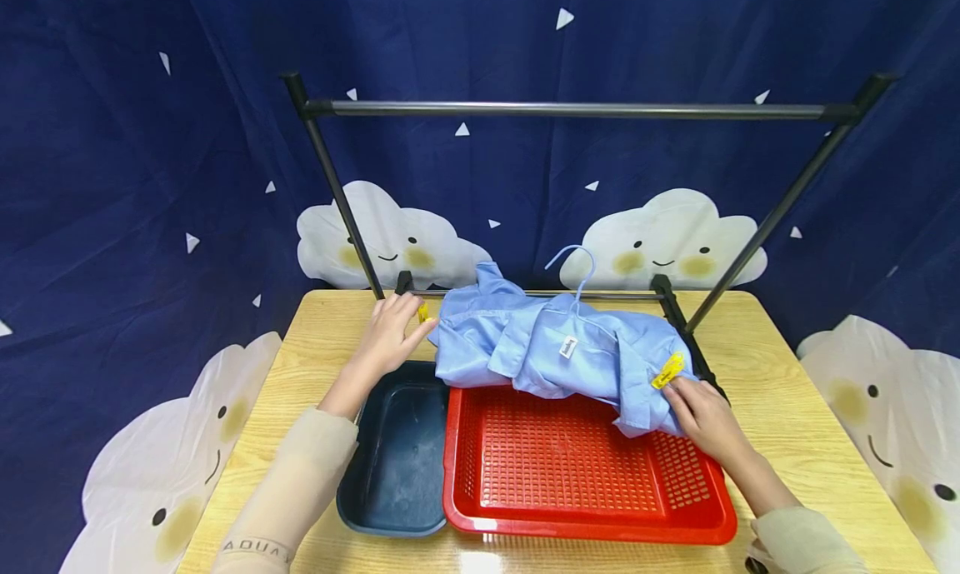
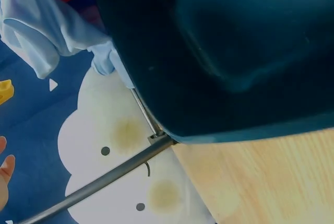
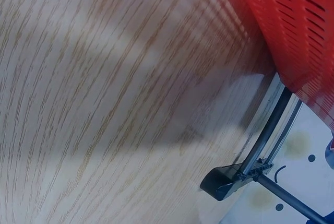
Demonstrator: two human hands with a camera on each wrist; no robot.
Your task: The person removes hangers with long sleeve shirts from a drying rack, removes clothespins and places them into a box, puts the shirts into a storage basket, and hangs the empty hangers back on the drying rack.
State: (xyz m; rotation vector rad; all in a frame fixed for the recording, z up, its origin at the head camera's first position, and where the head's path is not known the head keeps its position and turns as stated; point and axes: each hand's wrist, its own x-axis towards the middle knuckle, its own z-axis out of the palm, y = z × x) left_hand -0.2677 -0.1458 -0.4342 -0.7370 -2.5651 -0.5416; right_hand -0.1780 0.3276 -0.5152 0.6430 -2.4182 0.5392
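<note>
A light-blue satin shirt (image 1: 547, 341) on a blue hanger (image 1: 583, 276) lies bunched across the back of a red basket (image 1: 592, 526), its hook pointing up and a white label showing. At the shirt's left end my left hand (image 1: 390, 332) pinches a small yellow clip (image 1: 423, 312) between thumb and fingers. My right hand (image 1: 705, 416) grips the shirt's right end, with another yellow clip (image 1: 667, 370), marked with dark print, at its fingertips. In the left wrist view, part of the yellow clip (image 2: 5, 92) and a few fingertips show at the left edge.
A dark teal tub (image 1: 405, 449) stands left of the basket on the wooden table (image 1: 750, 332). Behind them rises a metal clothes rack with a horizontal bar (image 1: 577, 109); its black foot (image 3: 222, 182) rests on the table. A dark blue curtain (image 1: 675, 41) with clouds hangs around.
</note>
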